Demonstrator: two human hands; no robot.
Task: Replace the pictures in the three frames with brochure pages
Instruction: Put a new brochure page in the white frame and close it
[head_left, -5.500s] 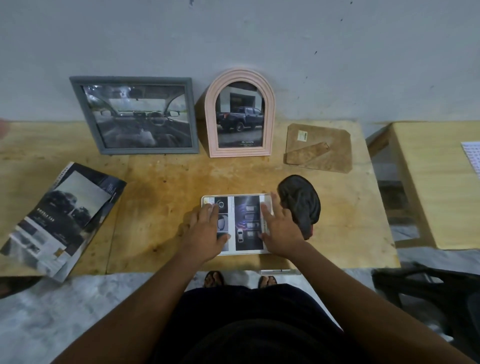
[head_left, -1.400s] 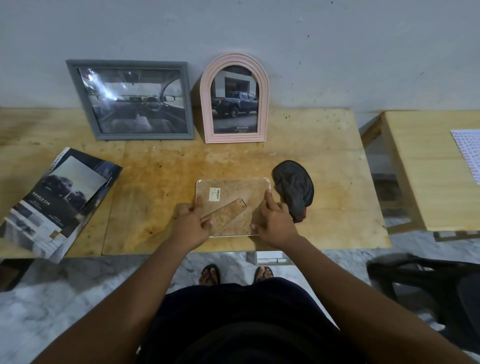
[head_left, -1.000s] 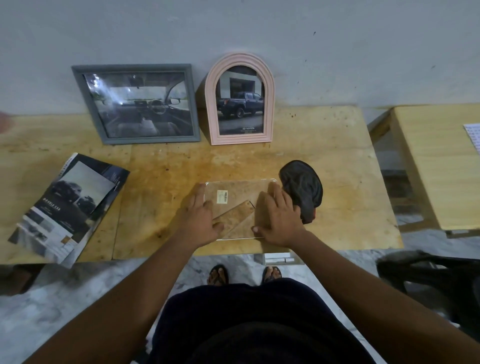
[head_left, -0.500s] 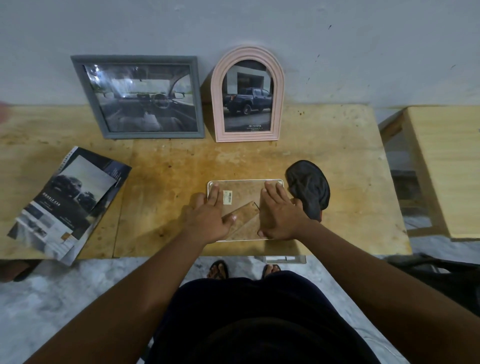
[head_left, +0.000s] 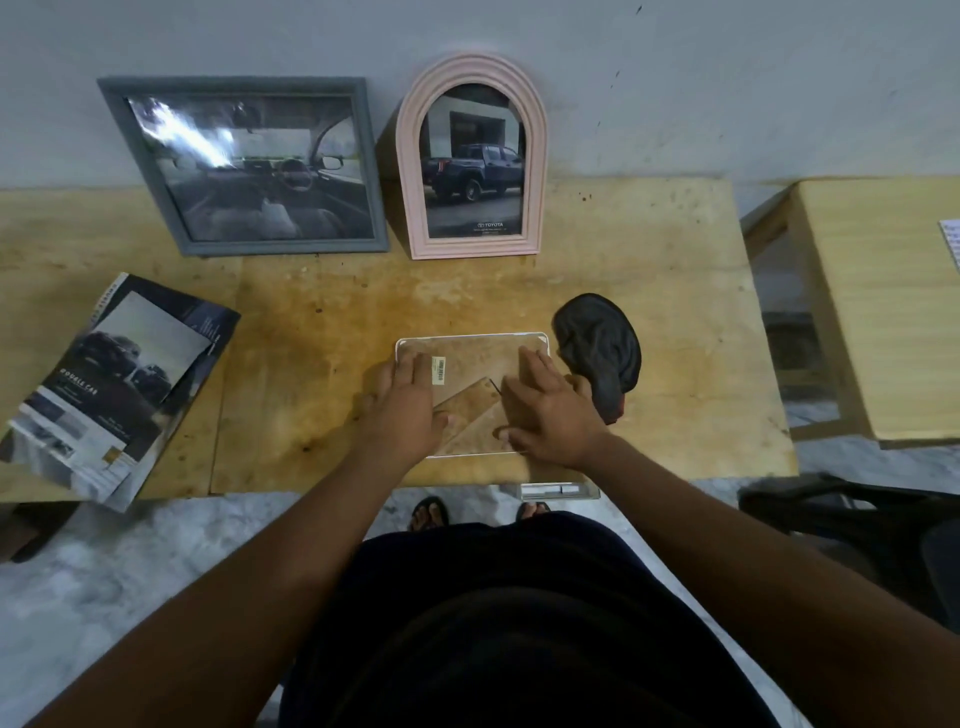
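Third frame (head_left: 470, 338): white-rimmed, face down near the front edge of the table (head_left: 322, 332), brown backing board (head_left: 475, 358) up.
Left hand (head_left: 405, 410): flat, fingers straight, pressing the backing's left side beside a barcode sticker (head_left: 440, 370).
Right hand (head_left: 550, 410): flat, fingers together, pressing the right side.
Obstructions: dark cloth (head_left: 597, 348) just right of the frame.
Surroundings: brochure (head_left: 114, 389) far left; grey frame (head_left: 244, 166) and pink arched frame (head_left: 472, 156) lean against the wall.
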